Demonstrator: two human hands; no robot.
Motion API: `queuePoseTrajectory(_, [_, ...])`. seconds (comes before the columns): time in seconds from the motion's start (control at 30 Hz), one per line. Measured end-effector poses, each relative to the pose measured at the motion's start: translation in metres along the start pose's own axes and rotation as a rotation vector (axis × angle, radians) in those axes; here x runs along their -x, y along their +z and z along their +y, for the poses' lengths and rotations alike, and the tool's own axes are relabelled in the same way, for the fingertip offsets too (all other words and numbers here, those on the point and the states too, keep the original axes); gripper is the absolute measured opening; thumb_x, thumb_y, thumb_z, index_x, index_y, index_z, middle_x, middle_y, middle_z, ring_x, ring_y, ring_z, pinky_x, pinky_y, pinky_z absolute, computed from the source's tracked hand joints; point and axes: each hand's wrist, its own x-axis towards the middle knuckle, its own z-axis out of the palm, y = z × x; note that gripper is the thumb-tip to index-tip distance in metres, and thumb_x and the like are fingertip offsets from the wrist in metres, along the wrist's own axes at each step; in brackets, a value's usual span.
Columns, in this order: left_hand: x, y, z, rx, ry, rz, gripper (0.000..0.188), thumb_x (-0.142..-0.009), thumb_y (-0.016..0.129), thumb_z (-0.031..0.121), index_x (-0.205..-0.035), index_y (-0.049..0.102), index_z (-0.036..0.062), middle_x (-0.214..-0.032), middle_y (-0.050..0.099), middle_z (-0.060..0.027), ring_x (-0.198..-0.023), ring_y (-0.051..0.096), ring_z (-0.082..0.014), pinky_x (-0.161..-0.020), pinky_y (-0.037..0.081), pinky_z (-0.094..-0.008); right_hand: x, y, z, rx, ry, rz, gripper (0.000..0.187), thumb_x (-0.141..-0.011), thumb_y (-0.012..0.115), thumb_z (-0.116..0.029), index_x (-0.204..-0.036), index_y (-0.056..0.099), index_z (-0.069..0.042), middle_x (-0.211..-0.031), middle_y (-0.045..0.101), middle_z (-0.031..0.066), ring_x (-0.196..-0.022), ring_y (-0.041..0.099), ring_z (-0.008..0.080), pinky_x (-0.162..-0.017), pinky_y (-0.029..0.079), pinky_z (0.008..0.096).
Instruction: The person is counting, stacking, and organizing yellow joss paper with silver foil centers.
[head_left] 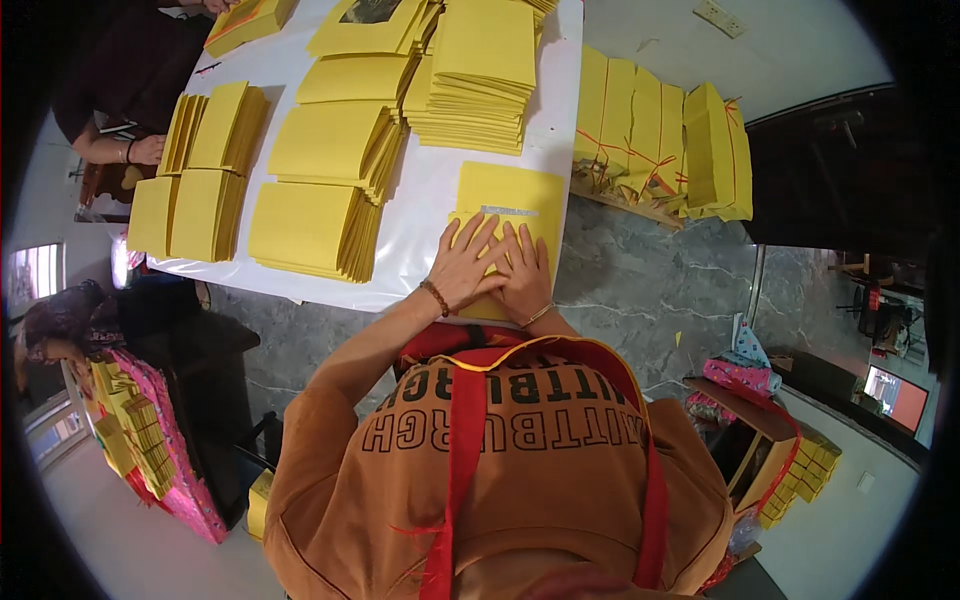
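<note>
Both of my hands lie flat on a yellow paper sheet [512, 185] at the near right corner of the white-covered table [400, 255]. My left hand [464, 265], with a beaded bracelet at its wrist, is open, its fingers stretched out and spread. Beside it and partly touching it, my right hand [523, 278], wearing a thin bangle, is open too and pressed on the paper. A narrow silvery strip [512, 211] lies across the yellow paper just beyond my fingertips. Whether one sheet or a few lie under my palms I cannot tell.
Left of my hands sits a fanned stack of yellow paper [305, 225], with taller yellow stacks [470, 95] farther back. Tied yellow bundles [640, 125] stand right of the table. Another person's hand [148, 150] rests near smaller stacks [215, 125] at the left edge.
</note>
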Motion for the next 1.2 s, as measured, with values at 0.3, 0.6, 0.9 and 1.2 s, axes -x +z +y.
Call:
queuePoseTrajectory(0.3, [-0.001, -0.010, 0.003, -0.043, 0.113, -0.095, 0.069, -0.072, 0.059, 0.049, -0.128, 0.041, 0.0118, -0.136, 0.030, -0.0164, -0.120, 0.031, -0.0329, -0.098, 0.023, -0.0483, 0.023, -0.010, 0.034, 0.050, 0.132, -0.109, 0.060, -0.083, 0.048, -0.046, -0.130, 0.038, -0.010, -0.139, 0.029, 0.0093, -0.129, 0.025, 0.0280, -0.099, 0.014, 0.0598])
queuePoseTrajectory(0.6, [-0.011, -0.006, 0.019, -0.473, 0.341, -0.039, 0.050, -0.073, 0.054, 0.022, -0.114, 0.049, -0.0063, -0.101, 0.056, -0.0241, -0.089, 0.055, -0.0299, -0.072, 0.046, -0.0345, 0.019, -0.017, 0.076, -0.458, 0.231, 0.083, 0.049, -0.082, 0.057, -0.023, -0.127, 0.042, -0.012, -0.131, 0.038, 0.0134, -0.115, 0.044, 0.0273, -0.094, 0.035, 0.0440])
queuePoseTrajectory(0.9, [-0.050, -0.106, 0.038, -0.292, 0.425, 0.154, 0.048, -0.073, 0.052, 0.017, -0.117, 0.048, 0.0003, -0.108, 0.055, -0.0157, -0.097, 0.054, -0.0245, -0.079, 0.044, -0.0381, -0.021, -0.097, 0.065, -1.783, 0.777, -0.039, 0.041, -0.082, 0.055, -0.004, -0.122, 0.046, -0.008, -0.116, 0.051, 0.0093, -0.099, 0.055, 0.0172, -0.080, 0.047, 0.0301])
queuePoseTrajectory(1.2, [-0.145, -0.177, -0.056, -0.373, -0.074, 0.682, 0.044, -0.076, 0.053, 0.016, -0.120, 0.048, 0.0158, -0.127, 0.043, -0.0126, -0.112, 0.044, -0.0277, -0.088, 0.030, -0.0458, -0.171, -0.131, 0.057, -1.703, 0.474, 0.331, 0.043, -0.081, 0.055, 0.001, -0.121, 0.040, 0.000, -0.107, 0.054, 0.0131, -0.091, 0.057, 0.0222, -0.076, 0.049, 0.0326])
